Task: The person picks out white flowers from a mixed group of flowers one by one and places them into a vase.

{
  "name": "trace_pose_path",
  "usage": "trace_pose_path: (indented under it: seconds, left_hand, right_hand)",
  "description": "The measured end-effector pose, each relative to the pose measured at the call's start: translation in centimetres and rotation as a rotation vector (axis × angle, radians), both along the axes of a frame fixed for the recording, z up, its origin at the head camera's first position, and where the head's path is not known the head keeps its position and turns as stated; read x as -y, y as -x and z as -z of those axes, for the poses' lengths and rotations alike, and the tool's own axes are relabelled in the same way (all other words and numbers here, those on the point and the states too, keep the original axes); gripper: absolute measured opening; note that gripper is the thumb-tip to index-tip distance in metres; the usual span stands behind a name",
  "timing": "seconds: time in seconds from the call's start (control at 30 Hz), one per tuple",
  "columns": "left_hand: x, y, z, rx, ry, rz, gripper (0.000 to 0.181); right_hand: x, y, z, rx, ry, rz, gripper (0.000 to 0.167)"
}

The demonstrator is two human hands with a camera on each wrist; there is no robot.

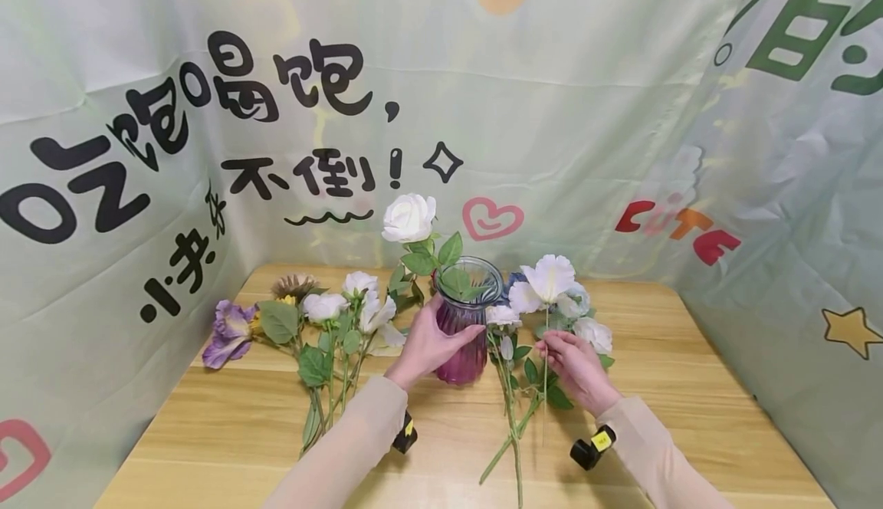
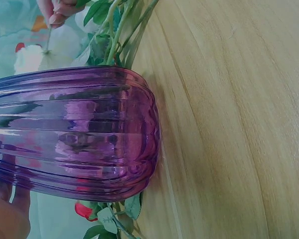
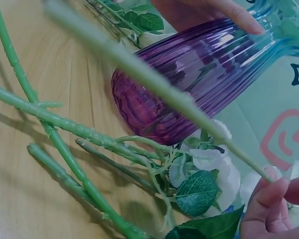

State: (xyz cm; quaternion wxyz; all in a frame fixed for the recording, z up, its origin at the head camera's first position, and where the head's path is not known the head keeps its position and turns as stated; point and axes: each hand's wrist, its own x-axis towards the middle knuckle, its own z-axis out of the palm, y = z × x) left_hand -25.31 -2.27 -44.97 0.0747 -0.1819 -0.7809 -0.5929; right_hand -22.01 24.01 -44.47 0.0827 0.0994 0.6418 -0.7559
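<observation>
A ribbed glass vase (image 1: 462, 356), blue-tinted above and purple below, stands upright on the wooden table. My left hand (image 1: 433, 344) grips its upper side, fingers on the far left and thumb across the front. One white rose (image 1: 409, 218) rises over the vase, its green leaves at and inside the mouth. To the right of the vase, my right hand (image 1: 576, 367) pinches the thin green stem (image 3: 189, 109) of a white ruffled flower (image 1: 548, 280) between thumb and fingers. The flower is held upright, apart from the vase, its stem's lower end above the table.
Left of the vase lie white flowers (image 1: 326, 307), a purple iris-like flower (image 1: 231, 333) and a brownish bloom (image 1: 295, 287). White roses (image 1: 593, 334) with crossed stems (image 1: 513, 440) lie on the right. A red rose (image 2: 84, 210) is beyond the vase. Printed fabric (image 1: 552, 149) encloses the table.
</observation>
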Motion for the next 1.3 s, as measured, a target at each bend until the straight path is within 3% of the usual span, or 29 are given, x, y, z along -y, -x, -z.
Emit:
trace_pose_path:
  seconds: [0.37, 0.67, 0.87, 1.17, 1.3]
  left_hand:
    - [0.1, -0.1, -0.3, -0.006, 0.007, 0.004, 0.067]
    - [0.1, 0.0, -0.1, -0.029, 0.010, 0.004, 0.068]
    - [0.0, 0.0, 0.0, -0.026, 0.006, 0.002, 0.068]
    - [0.0, 0.0, 0.1, -0.016, 0.003, 0.000, 0.067]
    - [0.0, -0.1, 0.1, -0.020, 0.012, -0.006, 0.067]
  right_hand:
    - [0.7, 0.1, -2.3, -0.152, -0.063, 0.030, 0.008]
    - [1.6, 0.9, -5.5, -0.265, -0.002, 0.063, 0.007]
    - [2.6, 1.5, -8.4, -0.340, 0.011, 0.071, 0.004]
    - [4.3, 2.4, -13.5, -0.552, 0.084, 0.123, 0.006]
    - [4.9, 2.7, -15.7, -0.605, 0.135, 0.141, 0.009]
